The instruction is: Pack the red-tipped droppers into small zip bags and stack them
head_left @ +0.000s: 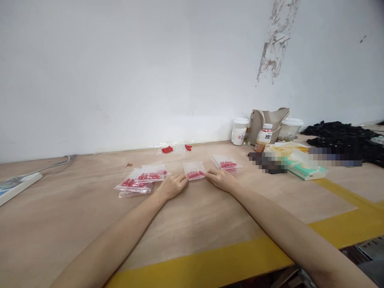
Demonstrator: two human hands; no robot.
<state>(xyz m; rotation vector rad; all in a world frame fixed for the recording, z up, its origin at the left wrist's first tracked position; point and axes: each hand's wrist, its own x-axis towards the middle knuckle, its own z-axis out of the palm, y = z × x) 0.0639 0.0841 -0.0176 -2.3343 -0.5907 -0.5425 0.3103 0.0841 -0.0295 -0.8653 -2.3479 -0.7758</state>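
Observation:
A small clear zip bag with several red capsule-shaped pieces along its bottom lies in the middle of the table. My left hand pinches its lower left corner, and my right hand has its fingers closed at the lower right corner. Just left of my left hand is an overlapping pile of similar filled bags. Beyond my right hand sits a smaller stack of filled bags. Further back, by the wall, loose red pieces rest on clear plastic.
At the back right stand a white lidded cup, a drink bottle, a grey bag and another lidded cup. A green tissue pack and black fabric lie right. A white power strip is at left. Yellow tape lines the front edge.

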